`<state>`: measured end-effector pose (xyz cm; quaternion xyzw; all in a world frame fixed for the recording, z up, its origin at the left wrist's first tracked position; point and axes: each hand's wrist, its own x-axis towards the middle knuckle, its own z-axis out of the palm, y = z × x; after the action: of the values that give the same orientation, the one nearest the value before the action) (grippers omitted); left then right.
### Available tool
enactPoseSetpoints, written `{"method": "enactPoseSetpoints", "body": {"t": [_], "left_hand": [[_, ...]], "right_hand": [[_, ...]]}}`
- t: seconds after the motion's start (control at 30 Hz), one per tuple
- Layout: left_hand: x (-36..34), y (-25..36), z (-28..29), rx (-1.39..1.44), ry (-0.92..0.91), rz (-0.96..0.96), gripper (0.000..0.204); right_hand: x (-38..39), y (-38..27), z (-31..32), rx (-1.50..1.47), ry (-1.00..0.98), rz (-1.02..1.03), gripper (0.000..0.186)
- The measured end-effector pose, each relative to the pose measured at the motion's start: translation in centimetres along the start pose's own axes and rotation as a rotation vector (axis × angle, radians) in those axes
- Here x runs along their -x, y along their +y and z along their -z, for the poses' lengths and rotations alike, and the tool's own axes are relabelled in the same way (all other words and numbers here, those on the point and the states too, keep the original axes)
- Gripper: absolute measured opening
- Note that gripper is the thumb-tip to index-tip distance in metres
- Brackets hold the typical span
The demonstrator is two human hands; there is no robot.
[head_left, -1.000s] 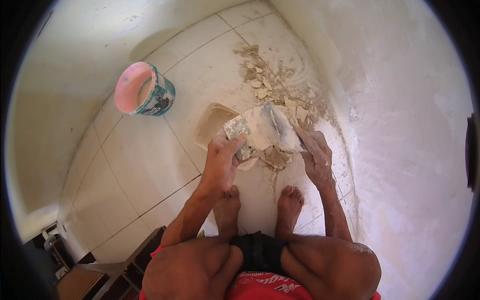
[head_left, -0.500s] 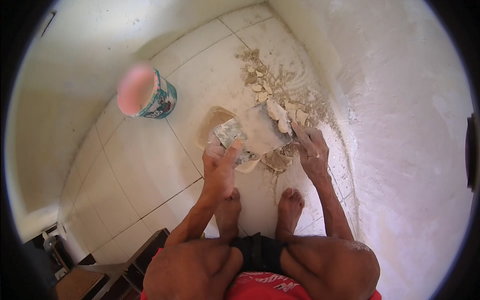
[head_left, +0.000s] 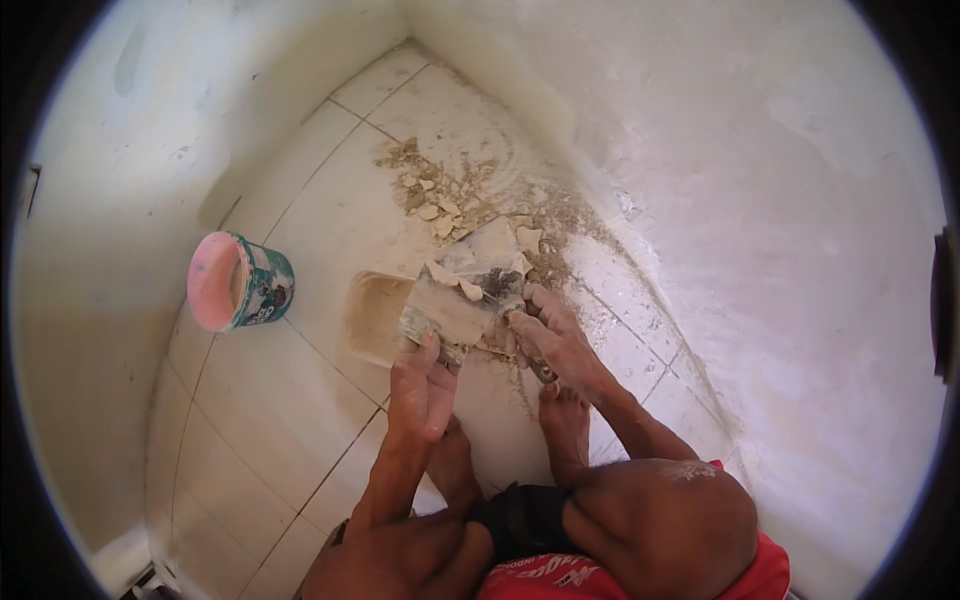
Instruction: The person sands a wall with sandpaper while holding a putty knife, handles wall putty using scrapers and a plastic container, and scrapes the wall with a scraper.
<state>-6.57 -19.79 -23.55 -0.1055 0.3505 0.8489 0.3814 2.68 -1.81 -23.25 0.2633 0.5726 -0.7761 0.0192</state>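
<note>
My left hand [head_left: 424, 388] grips the near edge of a flat, putty-smeared scraper plate [head_left: 445, 318], thumb on its edge and fingers partly hidden beneath. Closed round the dark handle of a putty knife [head_left: 546, 373] is my right hand [head_left: 556, 338]. The knife's blade lies against or just over the plate; where one ends and the other begins is hard to tell. A thick ridge of off-white putty [head_left: 455, 281] sits across the metal between both hands. Partly under the plate, a shallow beige tray [head_left: 372, 318] rests on the floor.
A teal and pink bucket [head_left: 262, 283] stands on the white tiles to the left. Dried flakes and crumbs [head_left: 432, 205] lie scattered beyond my hands, toward the corner. A pale wall [head_left: 760, 250] rises on the right and another [head_left: 120, 220] on the left. My bare feet [head_left: 565, 430] are close below.
The view has swung right, so bucket, tray and debris sit farther left. My right hand has come nearer my left, and the putty ridge has shifted from the right edge toward the middle.
</note>
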Motion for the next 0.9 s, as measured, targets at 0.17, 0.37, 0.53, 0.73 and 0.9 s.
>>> {"method": "enactPoseSetpoints", "body": {"t": [0.17, 0.37, 0.53, 0.73, 0.9], "left_hand": [[0.3, -0.6, 0.8, 0.019, -0.124, 0.096, 0.047], [0.2, -2.4, 0.1, 0.031, -0.054, 0.116, 0.041], [-0.3, 0.3, -1.1, -0.157, 0.071, -0.088, 0.037], [-3.2, 1.9, 0.7, -0.413, 0.117, -0.418, 0.029], [-3.0, 2.5, 1.1, -0.76, 0.132, -0.487, 0.018]], "right_hand": [[0.0, 0.6, -1.1, -0.116, -0.008, 0.094, 0.036], [0.2, 1.4, -1.6, -0.221, 0.048, 0.049, 0.039], [1.2, 0.5, -0.6, -0.227, 0.269, -0.027, 0.033], [4.8, -3.5, 2.2, -0.15, -0.01, -0.06, 0.041], [4.4, -5.7, -0.1, -0.137, -0.165, -0.137, 0.036]]}}
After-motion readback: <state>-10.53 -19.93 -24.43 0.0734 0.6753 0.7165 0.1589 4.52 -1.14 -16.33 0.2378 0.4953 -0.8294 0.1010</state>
